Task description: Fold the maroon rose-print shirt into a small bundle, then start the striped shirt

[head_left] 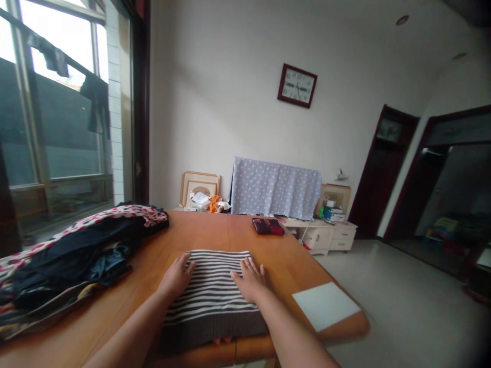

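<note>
A folded garment with brown and white stripes and a dark grey band at the near end [210,294] lies flat on the wooden table [215,230]. My left hand [176,277] rests palm down on its left edge, fingers spread. My right hand [249,280] lies the same way on its right edge. Neither hand grips the cloth. A white square sheet [326,305] lies on the table to the right of my right hand, not touching it.
A heap of dark and red-patterned clothes [72,260] covers the table's left side. A dark red pouch [267,226] lies near the far edge. Beyond the table stand a low cream cabinet [317,236], picture frames [200,188] and a dotted cloth [274,188].
</note>
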### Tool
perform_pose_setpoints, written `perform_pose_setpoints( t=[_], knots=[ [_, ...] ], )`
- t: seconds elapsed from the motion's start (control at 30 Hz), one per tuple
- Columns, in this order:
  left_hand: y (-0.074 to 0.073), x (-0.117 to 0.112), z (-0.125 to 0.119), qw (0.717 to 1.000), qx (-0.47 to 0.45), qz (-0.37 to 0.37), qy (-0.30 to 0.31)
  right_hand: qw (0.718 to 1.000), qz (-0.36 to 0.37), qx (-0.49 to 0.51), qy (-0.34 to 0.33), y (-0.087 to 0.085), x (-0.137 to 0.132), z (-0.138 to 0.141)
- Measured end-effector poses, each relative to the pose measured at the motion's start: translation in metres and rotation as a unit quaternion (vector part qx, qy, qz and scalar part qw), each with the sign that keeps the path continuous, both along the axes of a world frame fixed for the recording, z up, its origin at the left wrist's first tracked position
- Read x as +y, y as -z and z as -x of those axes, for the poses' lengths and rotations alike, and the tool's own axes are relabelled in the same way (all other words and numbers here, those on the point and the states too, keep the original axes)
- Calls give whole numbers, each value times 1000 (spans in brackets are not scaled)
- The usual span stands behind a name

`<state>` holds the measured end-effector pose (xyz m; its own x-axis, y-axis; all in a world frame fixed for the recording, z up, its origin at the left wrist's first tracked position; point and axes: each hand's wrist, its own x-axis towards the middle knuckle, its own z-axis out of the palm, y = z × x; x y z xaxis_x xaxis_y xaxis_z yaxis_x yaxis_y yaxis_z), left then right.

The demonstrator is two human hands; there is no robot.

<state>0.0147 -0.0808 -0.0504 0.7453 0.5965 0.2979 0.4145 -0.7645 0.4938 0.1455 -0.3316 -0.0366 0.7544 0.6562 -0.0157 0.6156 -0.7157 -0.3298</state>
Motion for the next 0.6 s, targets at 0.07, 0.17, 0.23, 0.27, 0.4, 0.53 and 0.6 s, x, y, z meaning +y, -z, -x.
perform_pose_setpoints(
  t=[0.07,0.17,0.23,0.27,0.4,0.53,0.6],
  knots=[
    [-2,3,24,999,-23,24,-30,1000,-6,2,0,-1,-1,0],
    [-6,-4,63,995,-12,42,-95,1000,-11,14,-1,-3,-4,-2],
    [-11,-16,84,992,17,50,-112,1000,-12,20,2,-5,-5,-2],
    [-14,-23,92,992,33,51,-113,1000,-17,16,6,-6,-5,0],
    [-26,-50,107,991,71,42,-104,998,-59,-20,8,-3,-8,22],
    [-32,-63,104,990,92,46,-99,996,-57,-30,-55,6,-16,53],
    [-30,-65,100,989,96,53,-99,996,-37,-24,-74,8,-20,60]
  ],
)
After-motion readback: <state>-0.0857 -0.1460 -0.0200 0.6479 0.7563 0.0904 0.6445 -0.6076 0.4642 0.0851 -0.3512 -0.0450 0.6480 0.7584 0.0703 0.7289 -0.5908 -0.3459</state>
